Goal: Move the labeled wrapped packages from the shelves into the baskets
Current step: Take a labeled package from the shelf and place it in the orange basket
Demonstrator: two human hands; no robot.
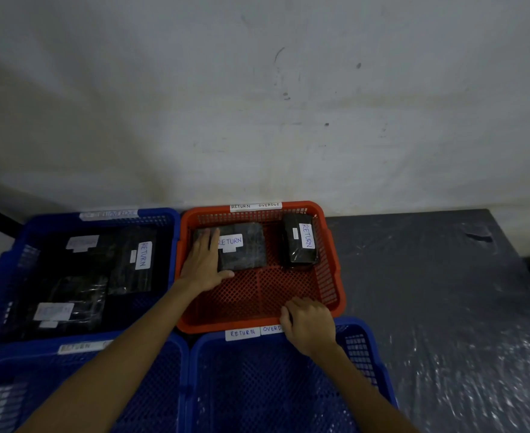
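A red basket (329,276) with a "RETURN OVERDUE" tag holds two dark wrapped packages. The flat one (248,251), labelled "RETURN", lies at its back left. My left hand (202,264) rests on that package's left end, fingers straight on top and thumb along its near edge. A smaller package (301,242) with a "RETURN" label lies at the back right. My right hand (309,323) grips the red basket's near rim with curled fingers. A blue basket (7,260) to the left holds several dark labelled packages (132,260).
Two more blue baskets stand in front: one at near left (163,385), one at near centre (373,348) under my right forearm. A dark table (445,292) covered in plastic film stretches to the right. A pale wall (257,104) rises right behind the baskets.
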